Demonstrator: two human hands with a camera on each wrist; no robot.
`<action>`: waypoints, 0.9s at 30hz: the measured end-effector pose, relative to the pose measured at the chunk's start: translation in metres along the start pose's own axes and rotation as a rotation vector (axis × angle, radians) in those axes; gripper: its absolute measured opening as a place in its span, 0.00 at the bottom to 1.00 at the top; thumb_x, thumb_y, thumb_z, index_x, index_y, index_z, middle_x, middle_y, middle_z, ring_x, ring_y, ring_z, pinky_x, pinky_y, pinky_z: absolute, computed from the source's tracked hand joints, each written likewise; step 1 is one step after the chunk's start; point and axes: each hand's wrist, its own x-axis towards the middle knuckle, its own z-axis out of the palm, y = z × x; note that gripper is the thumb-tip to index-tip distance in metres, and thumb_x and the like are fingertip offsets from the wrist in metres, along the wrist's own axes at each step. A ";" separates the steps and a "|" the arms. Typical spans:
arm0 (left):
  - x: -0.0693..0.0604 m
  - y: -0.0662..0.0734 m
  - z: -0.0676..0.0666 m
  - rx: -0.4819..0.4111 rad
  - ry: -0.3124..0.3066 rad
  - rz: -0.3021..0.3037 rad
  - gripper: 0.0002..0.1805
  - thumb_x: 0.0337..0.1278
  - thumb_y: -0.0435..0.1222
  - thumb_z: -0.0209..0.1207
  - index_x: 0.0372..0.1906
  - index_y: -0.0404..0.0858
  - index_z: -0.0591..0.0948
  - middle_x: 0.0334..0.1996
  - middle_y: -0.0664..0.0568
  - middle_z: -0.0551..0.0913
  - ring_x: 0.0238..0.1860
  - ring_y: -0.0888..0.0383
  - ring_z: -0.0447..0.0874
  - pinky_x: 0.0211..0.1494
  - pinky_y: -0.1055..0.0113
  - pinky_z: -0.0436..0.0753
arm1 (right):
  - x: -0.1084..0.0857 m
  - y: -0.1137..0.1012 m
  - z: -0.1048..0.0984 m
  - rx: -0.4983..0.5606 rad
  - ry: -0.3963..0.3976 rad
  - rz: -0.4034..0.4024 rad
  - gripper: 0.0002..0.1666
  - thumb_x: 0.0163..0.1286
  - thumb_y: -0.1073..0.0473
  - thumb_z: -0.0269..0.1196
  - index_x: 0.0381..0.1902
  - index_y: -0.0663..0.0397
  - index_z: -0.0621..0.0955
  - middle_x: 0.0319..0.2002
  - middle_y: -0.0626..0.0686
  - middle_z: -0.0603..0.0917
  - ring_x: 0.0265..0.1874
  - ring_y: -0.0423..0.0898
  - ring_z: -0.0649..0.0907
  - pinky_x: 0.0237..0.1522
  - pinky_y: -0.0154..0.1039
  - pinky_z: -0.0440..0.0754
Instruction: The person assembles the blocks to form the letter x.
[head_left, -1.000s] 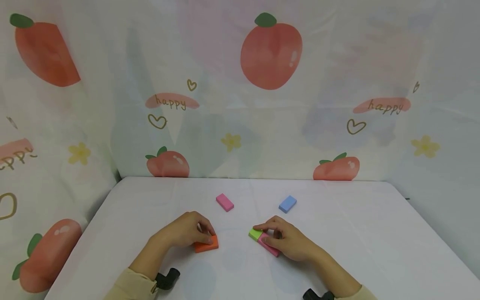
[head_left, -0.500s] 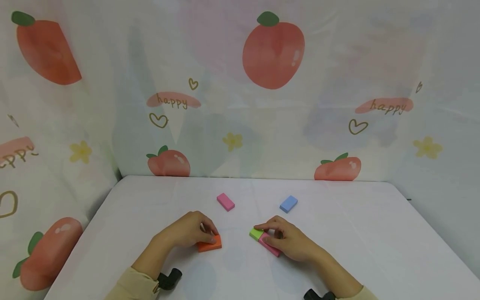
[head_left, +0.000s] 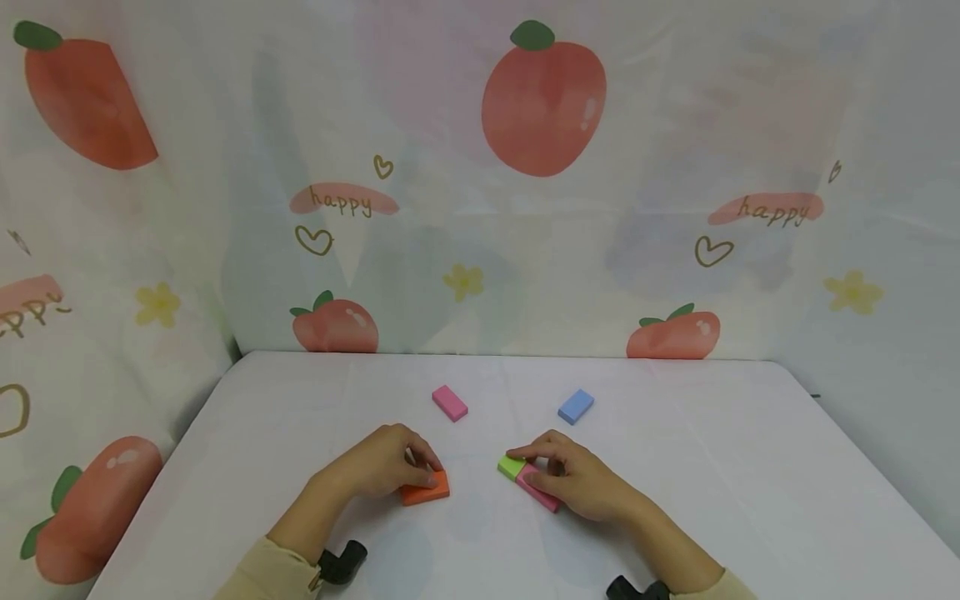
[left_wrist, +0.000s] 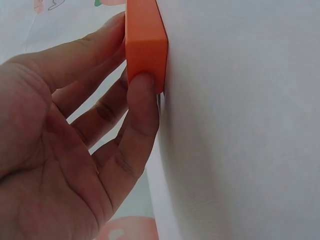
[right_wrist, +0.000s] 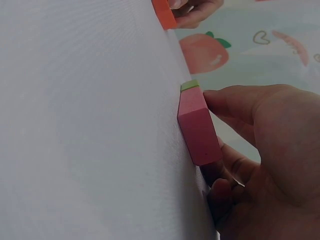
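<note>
My left hand [head_left: 384, 461] holds an orange rectangular block [head_left: 429, 493] low on the tabletop. In the left wrist view a fingertip presses the near end of the orange block [left_wrist: 147, 52], and other fingers lie along its side. My right hand [head_left: 577, 479] grips a pink block [head_left: 540, 492] whose far end touches a lime-green block [head_left: 511, 468]. In the right wrist view the thumb lies against the side of the pink block [right_wrist: 199, 130], with curled fingers at its near end. The orange block is apart from the joined pair, to their left.
Farther back on the white table [head_left: 750, 467] lie another pink block [head_left: 450, 403] and a blue block [head_left: 576, 407]. A fruit-patterned cloth [head_left: 525, 250] hangs behind the table and along its left side. Black wrist devices [head_left: 342, 562] sit at both cuffs.
My left hand has slid the orange block a little to the right, toward the pink and green pair. The right hand and its blocks have hardly moved.
</note>
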 end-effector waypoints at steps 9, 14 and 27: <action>0.000 0.001 0.002 -0.017 0.001 -0.032 0.05 0.56 0.38 0.74 0.36 0.51 0.91 0.35 0.56 0.83 0.38 0.57 0.78 0.39 0.62 0.77 | 0.001 0.000 0.001 0.000 -0.004 0.015 0.19 0.75 0.50 0.65 0.62 0.32 0.84 0.50 0.45 0.79 0.37 0.40 0.75 0.38 0.32 0.74; -0.001 0.003 0.002 -0.024 0.002 -0.039 0.05 0.56 0.38 0.74 0.36 0.51 0.91 0.34 0.56 0.83 0.37 0.56 0.77 0.38 0.62 0.76 | 0.001 0.001 0.001 0.000 -0.002 0.019 0.19 0.75 0.50 0.65 0.62 0.30 0.84 0.50 0.45 0.79 0.38 0.41 0.75 0.38 0.32 0.73; 0.002 0.004 0.004 -0.019 0.015 -0.022 0.05 0.57 0.38 0.74 0.37 0.52 0.91 0.33 0.56 0.82 0.36 0.57 0.77 0.36 0.63 0.75 | 0.003 0.001 -0.001 0.003 -0.007 0.020 0.19 0.75 0.50 0.65 0.62 0.31 0.84 0.51 0.45 0.79 0.38 0.41 0.75 0.38 0.31 0.73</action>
